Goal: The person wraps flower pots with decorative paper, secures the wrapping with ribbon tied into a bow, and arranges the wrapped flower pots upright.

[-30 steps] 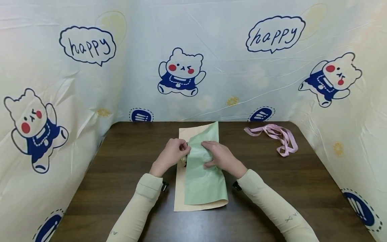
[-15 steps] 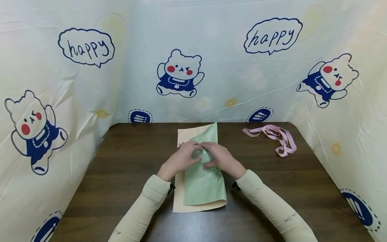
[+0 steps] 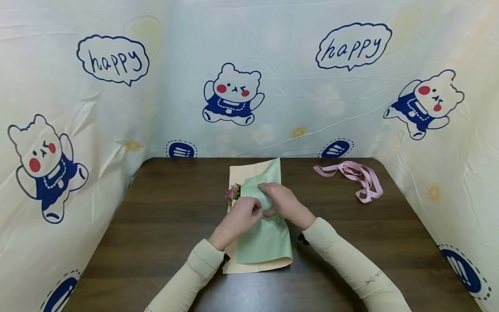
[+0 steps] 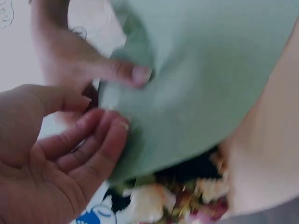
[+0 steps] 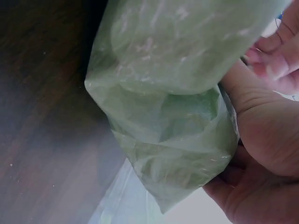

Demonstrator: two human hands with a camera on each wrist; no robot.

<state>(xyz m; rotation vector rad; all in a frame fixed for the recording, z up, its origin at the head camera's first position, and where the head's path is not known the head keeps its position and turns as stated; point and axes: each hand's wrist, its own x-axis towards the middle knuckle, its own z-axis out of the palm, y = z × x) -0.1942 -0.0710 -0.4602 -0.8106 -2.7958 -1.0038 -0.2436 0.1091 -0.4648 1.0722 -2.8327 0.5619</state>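
Observation:
A sheet of wrapping paper [image 3: 265,245], pale green on one face and cream on the other, lies folded over a bunch of small flowers [image 3: 233,193]. In the left wrist view, cream and dark pink blooms [image 4: 152,203] peek out from beneath the green flap's edge. My right hand [image 3: 283,201] grips the gathered paper at its right side, thumb on the green face and the other fingers partly hidden behind. My left hand [image 3: 238,220] is close by, its loosely bent fingers [image 4: 110,144] touching the green paper, thumb apart from them.
A loose pink ribbon [image 3: 364,175] lies in a tangle at the back right of the dark wooden table [image 3: 163,208]. A pale curtain [image 3: 292,65] printed with cartoon bears surrounds the table's back and sides.
My left hand has moved from the flap's left edge over the green paper, then down toward me, uncovering the flowers. My right hand keeps its hold in nearly the same place.

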